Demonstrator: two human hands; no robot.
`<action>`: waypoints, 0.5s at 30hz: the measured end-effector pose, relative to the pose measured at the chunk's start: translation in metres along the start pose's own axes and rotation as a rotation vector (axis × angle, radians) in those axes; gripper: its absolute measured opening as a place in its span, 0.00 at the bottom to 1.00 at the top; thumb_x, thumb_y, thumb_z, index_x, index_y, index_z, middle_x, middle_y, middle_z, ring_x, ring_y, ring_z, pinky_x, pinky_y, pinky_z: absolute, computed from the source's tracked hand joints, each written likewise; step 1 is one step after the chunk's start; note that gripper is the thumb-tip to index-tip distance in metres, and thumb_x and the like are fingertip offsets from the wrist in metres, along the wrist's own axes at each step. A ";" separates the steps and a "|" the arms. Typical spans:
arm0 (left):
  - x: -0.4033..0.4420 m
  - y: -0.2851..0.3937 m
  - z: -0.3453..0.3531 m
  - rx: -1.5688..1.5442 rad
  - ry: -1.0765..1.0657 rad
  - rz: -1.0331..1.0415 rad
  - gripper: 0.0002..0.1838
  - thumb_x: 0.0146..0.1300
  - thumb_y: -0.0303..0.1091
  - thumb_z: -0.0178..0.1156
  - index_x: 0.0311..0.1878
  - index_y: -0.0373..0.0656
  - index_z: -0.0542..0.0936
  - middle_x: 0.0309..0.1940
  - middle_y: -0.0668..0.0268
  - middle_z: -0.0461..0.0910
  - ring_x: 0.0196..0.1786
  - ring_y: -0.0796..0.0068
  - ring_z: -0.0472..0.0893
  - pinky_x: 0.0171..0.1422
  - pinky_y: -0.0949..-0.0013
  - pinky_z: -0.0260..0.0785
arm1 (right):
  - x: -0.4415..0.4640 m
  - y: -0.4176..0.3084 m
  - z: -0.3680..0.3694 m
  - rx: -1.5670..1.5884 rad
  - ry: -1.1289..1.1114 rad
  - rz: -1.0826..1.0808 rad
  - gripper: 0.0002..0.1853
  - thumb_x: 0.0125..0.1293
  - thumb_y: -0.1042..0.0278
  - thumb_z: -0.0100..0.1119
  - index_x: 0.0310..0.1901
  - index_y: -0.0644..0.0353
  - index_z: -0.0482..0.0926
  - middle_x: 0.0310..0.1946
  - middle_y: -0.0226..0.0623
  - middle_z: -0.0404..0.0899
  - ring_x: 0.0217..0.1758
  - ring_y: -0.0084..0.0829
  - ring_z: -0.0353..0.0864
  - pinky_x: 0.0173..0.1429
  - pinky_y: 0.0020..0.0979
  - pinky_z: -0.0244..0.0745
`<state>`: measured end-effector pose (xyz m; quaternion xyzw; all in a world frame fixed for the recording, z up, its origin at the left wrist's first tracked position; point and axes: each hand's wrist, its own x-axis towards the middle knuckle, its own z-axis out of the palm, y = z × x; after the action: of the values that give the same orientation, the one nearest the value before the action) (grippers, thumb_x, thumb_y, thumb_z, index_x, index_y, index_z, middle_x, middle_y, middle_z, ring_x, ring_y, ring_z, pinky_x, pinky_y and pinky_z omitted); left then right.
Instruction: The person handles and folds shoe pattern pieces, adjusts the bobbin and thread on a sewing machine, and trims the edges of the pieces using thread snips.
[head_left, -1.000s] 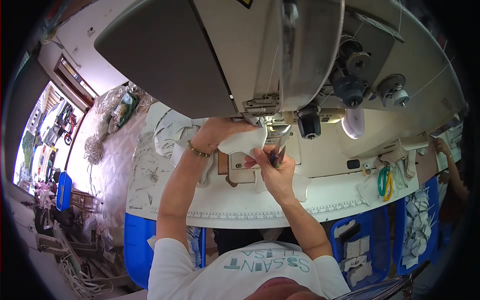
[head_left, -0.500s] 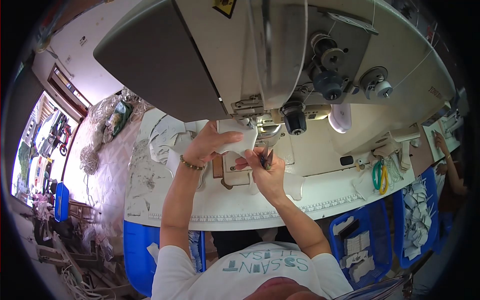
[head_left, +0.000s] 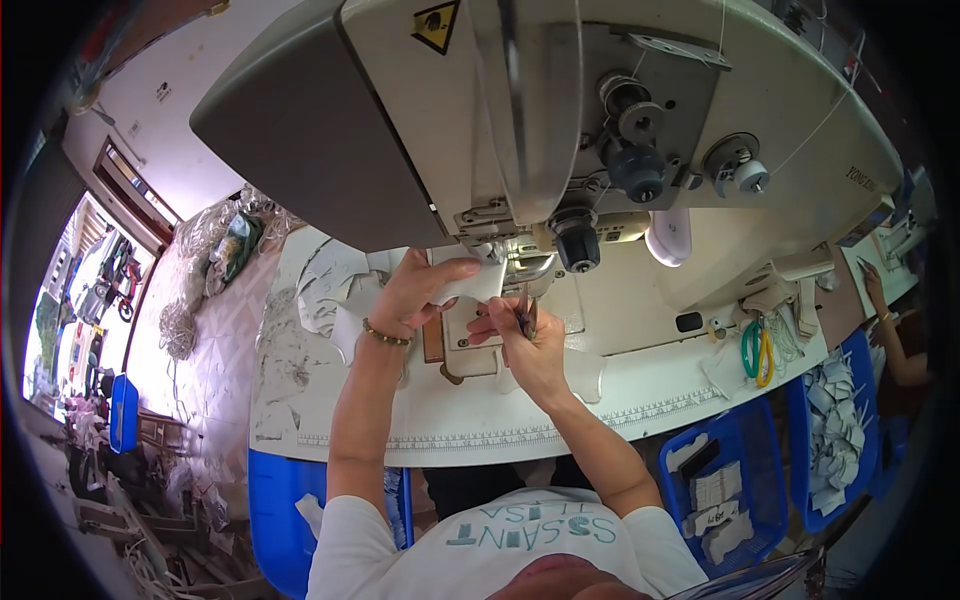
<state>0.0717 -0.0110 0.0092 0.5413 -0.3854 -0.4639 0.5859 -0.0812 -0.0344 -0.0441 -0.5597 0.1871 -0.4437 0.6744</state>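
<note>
My left hand point(head_left: 408, 292), with a beaded bracelet at its wrist, grips a white fabric piece point(head_left: 470, 284) between thumb and fingers. The piece lies beside the needle area of a large sewing machine point(head_left: 460, 120), its far edge close to the presser foot. In my right hand point(head_left: 532, 345) is a small pair of thread snips point(head_left: 526, 314), blades pointing up, held within curled fingers. The right fingertips are by the near right corner of the fabric; whether they touch it, I cannot tell.
White cut pieces point(head_left: 335, 285) lie left on the table point(head_left: 420, 420), whose front edge carries a ruler strip. Green and yellow rings point(head_left: 765, 355) lie at right. Blue baskets point(head_left: 775, 480) with pieces stand below. Another person's arm point(head_left: 880, 300) shows far right.
The camera view has shifted slightly, so the machine appears a little lower and further left. Both hands keep nearly the same pose on the fabric and the snips.
</note>
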 end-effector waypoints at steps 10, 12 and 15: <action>0.017 -0.002 -0.019 0.220 0.064 0.226 0.11 0.50 0.25 0.62 0.39 0.39 0.79 0.33 0.69 0.79 0.36 0.78 0.77 0.37 0.77 0.69 | -0.017 0.008 -0.007 -0.039 -0.039 0.087 0.12 0.65 0.65 0.52 0.36 0.68 0.76 0.24 0.36 0.80 0.26 0.22 0.79 0.33 0.21 0.73; 0.018 0.003 -0.026 0.360 0.106 0.221 0.10 0.50 0.25 0.62 0.38 0.38 0.80 0.34 0.69 0.79 0.38 0.78 0.77 0.42 0.77 0.69 | -0.021 0.007 -0.008 -0.035 -0.028 0.102 0.12 0.65 0.65 0.52 0.35 0.68 0.77 0.23 0.35 0.80 0.25 0.21 0.79 0.33 0.21 0.73; 0.011 0.018 -0.032 1.021 -0.037 0.660 0.14 0.50 0.23 0.62 0.43 0.38 0.78 0.34 0.66 0.80 0.36 0.76 0.78 0.40 0.75 0.71 | -0.023 0.007 -0.012 -0.078 -0.051 0.135 0.12 0.64 0.64 0.53 0.36 0.67 0.76 0.22 0.34 0.79 0.24 0.19 0.77 0.33 0.21 0.71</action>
<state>0.1073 -0.0129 0.0231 0.5976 -0.7169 -0.0238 0.3583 -0.0994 -0.0229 -0.0599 -0.5829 0.2244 -0.3750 0.6851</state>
